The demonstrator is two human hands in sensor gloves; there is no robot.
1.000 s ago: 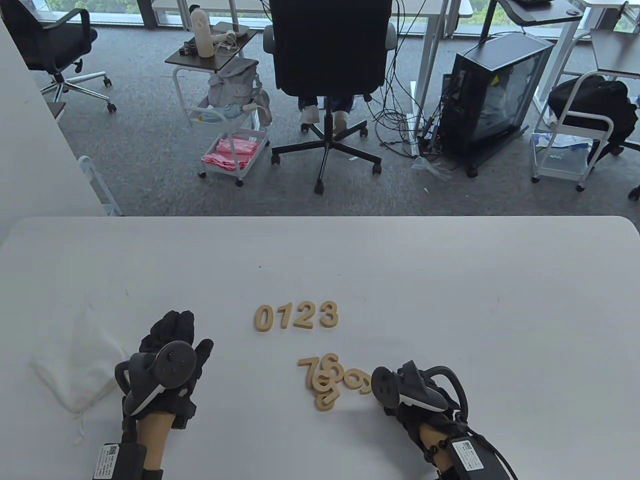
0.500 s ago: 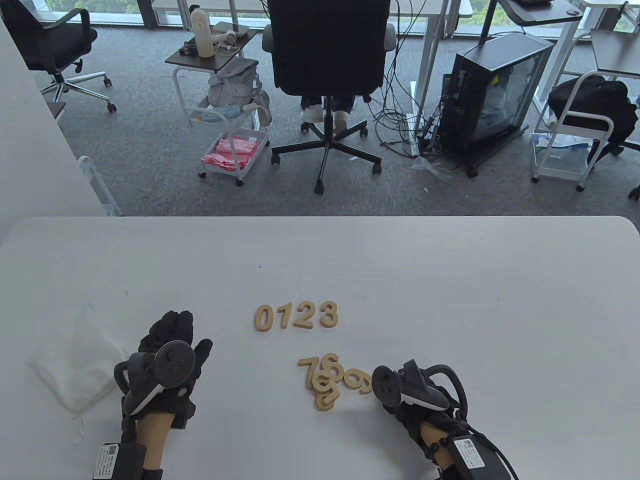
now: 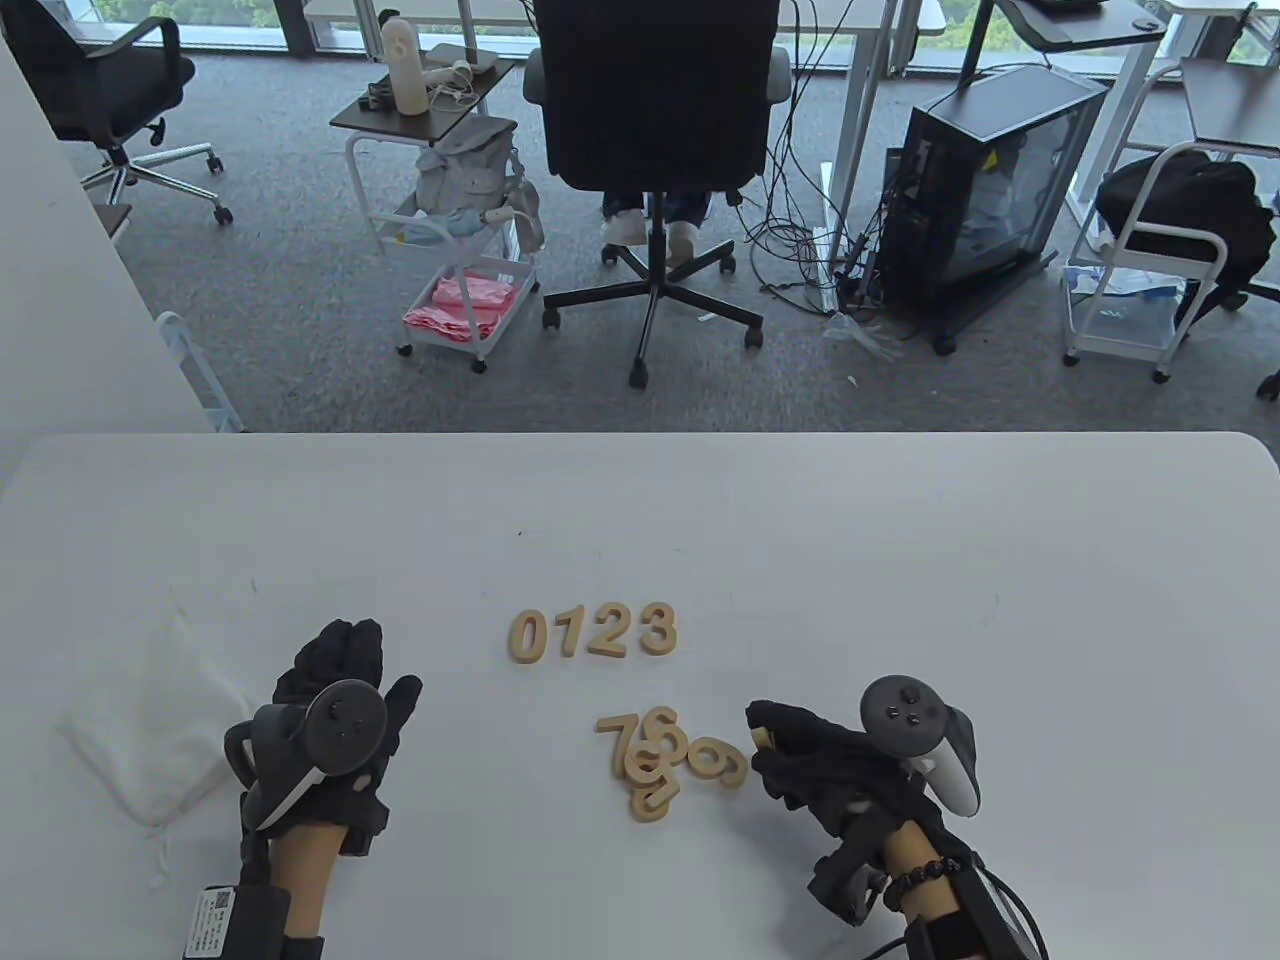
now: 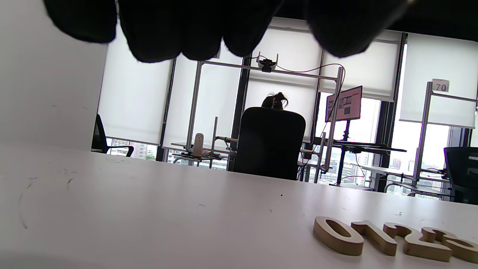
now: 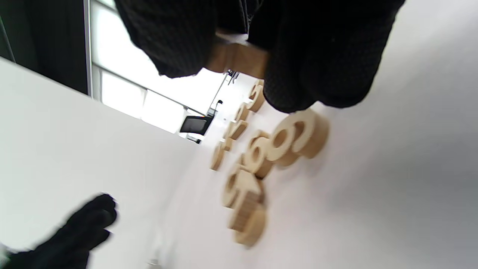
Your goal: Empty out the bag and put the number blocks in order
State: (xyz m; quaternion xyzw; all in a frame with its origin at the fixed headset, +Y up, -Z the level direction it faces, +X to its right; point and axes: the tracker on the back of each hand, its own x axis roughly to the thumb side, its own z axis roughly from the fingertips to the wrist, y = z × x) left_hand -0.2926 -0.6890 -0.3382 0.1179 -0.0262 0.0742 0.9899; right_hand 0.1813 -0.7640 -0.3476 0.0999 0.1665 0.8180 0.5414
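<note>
Wooden number blocks 0, 1, 2, 3 stand in a row (image 3: 593, 632) mid-table; the row also shows in the left wrist view (image 4: 392, 239). A loose pile of blocks (image 3: 660, 760) lies below it, with a 7, a 6 and a 9 among them, and it shows in the right wrist view too (image 5: 261, 157). My right hand (image 3: 768, 742) is just right of the pile and pinches one wooden block (image 5: 237, 56) between thumb and fingers; I cannot read its number. My left hand (image 3: 345, 655) rests on the table, holding nothing. The white cloth bag (image 3: 150, 720) lies flat at the left.
The white table (image 3: 900, 560) stretches far and right beyond the blocks. Past its far edge are an office chair (image 3: 655, 110), a small cart (image 3: 455, 290) and a computer case (image 3: 990, 190) on the floor.
My right hand has turned over, so its tracker swung from the left to the right, and its fingers now show a block pinched. The left hand, row and pile are unchanged.
</note>
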